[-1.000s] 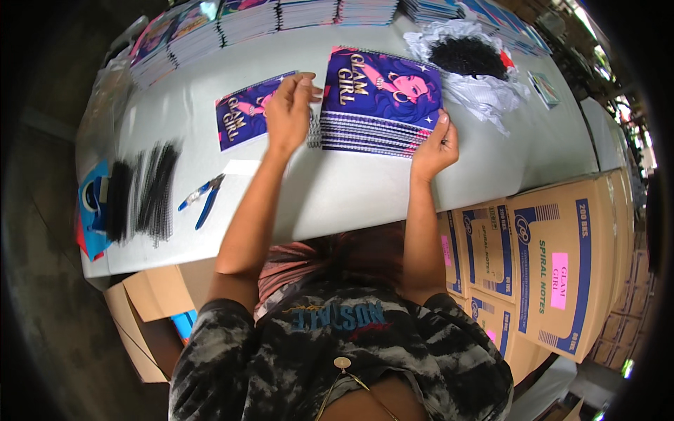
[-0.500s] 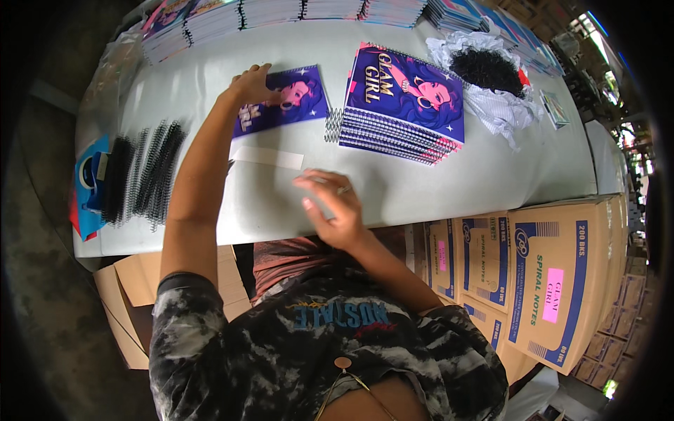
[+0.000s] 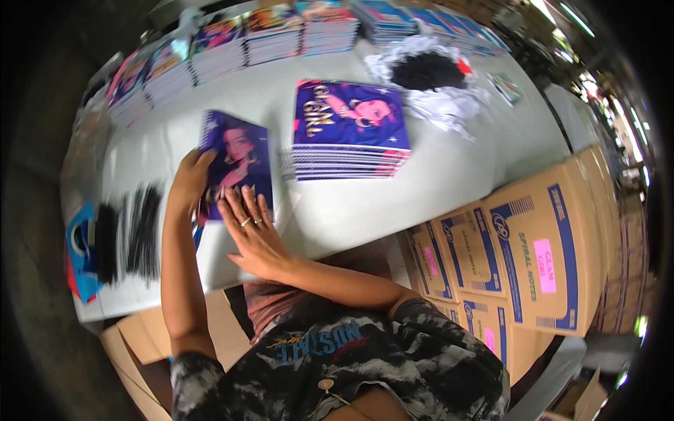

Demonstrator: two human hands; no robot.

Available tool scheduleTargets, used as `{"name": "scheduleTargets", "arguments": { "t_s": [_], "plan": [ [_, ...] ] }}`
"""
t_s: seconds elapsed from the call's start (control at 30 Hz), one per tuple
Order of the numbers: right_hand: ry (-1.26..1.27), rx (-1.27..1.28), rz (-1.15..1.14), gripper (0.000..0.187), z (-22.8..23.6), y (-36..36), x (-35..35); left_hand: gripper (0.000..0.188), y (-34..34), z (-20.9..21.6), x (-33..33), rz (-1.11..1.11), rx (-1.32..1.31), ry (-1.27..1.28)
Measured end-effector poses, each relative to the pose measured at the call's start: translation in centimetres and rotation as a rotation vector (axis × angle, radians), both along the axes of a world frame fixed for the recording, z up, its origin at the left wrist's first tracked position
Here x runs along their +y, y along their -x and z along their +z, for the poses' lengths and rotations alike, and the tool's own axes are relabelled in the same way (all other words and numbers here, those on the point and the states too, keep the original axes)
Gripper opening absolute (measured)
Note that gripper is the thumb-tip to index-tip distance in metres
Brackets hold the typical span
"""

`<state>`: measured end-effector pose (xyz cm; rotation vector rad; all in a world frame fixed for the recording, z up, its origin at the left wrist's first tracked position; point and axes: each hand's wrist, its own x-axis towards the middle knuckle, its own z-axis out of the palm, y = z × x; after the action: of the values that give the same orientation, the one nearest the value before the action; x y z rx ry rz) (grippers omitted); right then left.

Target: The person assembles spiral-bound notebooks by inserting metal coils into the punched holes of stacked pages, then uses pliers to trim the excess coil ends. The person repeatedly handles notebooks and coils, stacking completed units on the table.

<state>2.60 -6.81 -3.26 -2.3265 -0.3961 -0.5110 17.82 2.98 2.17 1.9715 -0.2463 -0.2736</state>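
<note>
A purple spiral notebook (image 3: 241, 151) with a cartoon woman on its cover lies turned lengthwise on the white table. My left hand (image 3: 188, 181) grips its left edge, thumb on top of the cover; the fingers beneath are mostly hidden. Flat on the cover's near end rests my right hand (image 3: 254, 235), fingers stretched out, rings on them. Just right of this notebook stands a neat stack of matching notebooks (image 3: 351, 119). A pale strip (image 3: 286, 207) shows partly beside my right hand. Black spiral coils (image 3: 144, 235) lie in rows left of my left forearm.
Stacks of other notebooks (image 3: 274, 45) line the table's far edge. Black coils (image 3: 428, 70) sit in crumpled white wrapping at the far right. A blue item with a tape roll (image 3: 81, 242) lies at the left edge. Cardboard boxes (image 3: 540, 245) stand below right.
The notebook has turned lengthwise and come nearer. My left hand has moved nearer with it, and my right hand has moved left onto its cover. The view has shifted.
</note>
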Motion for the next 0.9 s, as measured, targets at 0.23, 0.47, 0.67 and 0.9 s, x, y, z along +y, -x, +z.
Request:
{"name": "scheduleTargets", "arguments": {
  "t_s": [0.23, 0.47, 0.67, 0.9],
  "plan": [
    [-0.638, -0.441, 0.176, 0.031, 4.1, -0.2, -7.1, 0.050, 10.2, 4.0, 3.1, 0.236, -0.394, 0.674],
    [-0.693, 0.162, 0.071, 0.010, -1.2, 3.0, -11.7, 0.050, 11.5, -9.9, 3.8, 0.124, -0.187, 0.214],
    [-0.848, 0.206, 0.096, 0.010, -1.2, 3.0, -12.2, 0.037, 11.1, -5.7, 1.8, -0.014, -0.089, 0.625],
    [-0.948, 0.116, 0.302, 0.040, 1.3, 1.5, -11.9, 0.029, 12.5, -8.0, 1.5, 0.061, -0.009, 0.385]
  ]
}}
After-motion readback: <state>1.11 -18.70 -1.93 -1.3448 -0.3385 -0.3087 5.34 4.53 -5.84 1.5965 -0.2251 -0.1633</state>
